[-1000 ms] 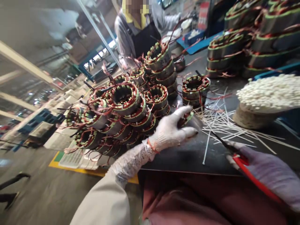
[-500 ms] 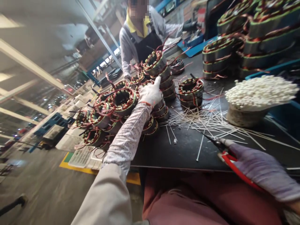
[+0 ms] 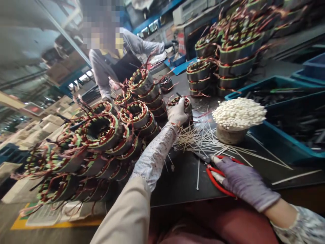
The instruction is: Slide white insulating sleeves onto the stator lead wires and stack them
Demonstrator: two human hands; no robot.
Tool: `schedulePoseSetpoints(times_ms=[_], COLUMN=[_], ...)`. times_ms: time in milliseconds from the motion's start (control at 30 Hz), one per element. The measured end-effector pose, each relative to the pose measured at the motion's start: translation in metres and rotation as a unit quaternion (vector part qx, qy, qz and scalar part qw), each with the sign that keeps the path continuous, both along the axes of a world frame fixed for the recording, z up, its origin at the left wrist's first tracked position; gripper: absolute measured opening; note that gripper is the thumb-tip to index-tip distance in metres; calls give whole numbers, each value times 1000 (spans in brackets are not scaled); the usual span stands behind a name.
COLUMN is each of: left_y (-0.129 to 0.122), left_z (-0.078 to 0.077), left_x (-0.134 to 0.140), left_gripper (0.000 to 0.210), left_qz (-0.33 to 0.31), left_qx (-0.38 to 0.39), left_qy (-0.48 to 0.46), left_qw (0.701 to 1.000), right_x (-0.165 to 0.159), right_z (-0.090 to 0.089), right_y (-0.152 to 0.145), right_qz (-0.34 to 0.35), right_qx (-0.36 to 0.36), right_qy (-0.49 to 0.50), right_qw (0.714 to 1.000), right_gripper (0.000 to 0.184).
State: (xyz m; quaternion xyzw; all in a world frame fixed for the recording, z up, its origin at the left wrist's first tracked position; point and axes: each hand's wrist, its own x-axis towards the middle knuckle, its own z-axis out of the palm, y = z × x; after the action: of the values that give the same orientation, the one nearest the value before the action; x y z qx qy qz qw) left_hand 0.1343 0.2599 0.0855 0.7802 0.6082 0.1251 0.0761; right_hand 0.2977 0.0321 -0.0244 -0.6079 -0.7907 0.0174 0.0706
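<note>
My left hand point(image 3: 178, 112), in a white glove, reaches across the black table and is closed on the near rim of a wound motor stator point(image 3: 188, 101). Its thumb and fingertips are partly hidden against the windings. Near the table's front edge, my right hand point(image 3: 240, 179), in a purple glove, holds red-handled scissors point(image 3: 215, 183) with their dark blades pointing left. Just beyond those blades lie many loose white cable ties point(image 3: 203, 139). A tight bundle of cable ties point(image 3: 238, 113) stands upright in a round container point(image 3: 231, 135).
To the left are piled stacked stators point(image 3: 101, 130) with wires sticking out. More stator stacks point(image 3: 236, 57) stand at the back right. A blue bin point(image 3: 286, 142) with dark pieces is on the right. Across the table is a co-worker point(image 3: 124, 64).
My left hand has moved from the stacked stators to the single stator on the right. The camera view has turned rightward. My right hand still holds the scissors.
</note>
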Motion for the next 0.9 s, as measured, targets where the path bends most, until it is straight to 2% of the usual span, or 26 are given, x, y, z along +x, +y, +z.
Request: schedulePoseSetpoints(times_ms=[100, 167, 233, 300, 400, 467, 533, 633, 700, 733, 767, 833, 867, 900], left_y=[-23, -57, -100, -145, -194, -212, -220, -228, -236, -239, -241, -239, -235, -230], left_z=[11, 15, 13, 3, -20, -35, -48, -58, -62, -64, -67, -74, -79, -83], left_x=[-19, -39, -61, -84, -109, -118, -123, -130, -138, -143, -147, -152, -153, -154], left_gripper=[76, 75, 80, 81, 75, 72, 72, 63, 39, 28, 24, 31, 33, 35], left_qz=[11, -19, -78, -152, -248, -286, -307, -322, -283, -224, -137, 64, 141, 190], left_qx=[24, 67, 106, 127, 97, 54, 10, -34, -38, -35, -45, -99, -137, -176], left_qy=[-144, -168, -121, -48, 30, 59, 77, 24, -107, -195, -284, -408, -435, -444], left_qw=[989, 983, 984, 979, 963, 955, 948, 946, 952, 954, 948, 905, 879, 858], right_x=[-2, -2, -3, -4, -10, -18, -30, -47, -55, -57, -59, -60, -61, -62], right_z=[15, 23, 28, 29, 24, 20, 19, 23, 26, 27, 28, 27, 26, 25], right_y=[1, 1, -1, -4, -12, -18, -23, -28, -24, -20, -13, 2, 9, 15], right_qz=[5, 12, 31, 30, -31, -43, -5, 31, 8, -22, -55, -110, -123, -124], right_qx=[-52, -73, -72, -40, 40, 61, 30, -56, -85, -94, -103, -127, -134, -136], right_qy=[-27, -34, -35, -38, -8, 61, 180, 392, 478, 509, 535, 584, 596, 597], right_qw=[998, 997, 996, 998, 999, 995, 983, 918, 874, 855, 836, 794, 783, 781], right_gripper=[48, 46, 43, 41, 46, 50, 47, 34, 36, 37, 37, 30, 26, 22])
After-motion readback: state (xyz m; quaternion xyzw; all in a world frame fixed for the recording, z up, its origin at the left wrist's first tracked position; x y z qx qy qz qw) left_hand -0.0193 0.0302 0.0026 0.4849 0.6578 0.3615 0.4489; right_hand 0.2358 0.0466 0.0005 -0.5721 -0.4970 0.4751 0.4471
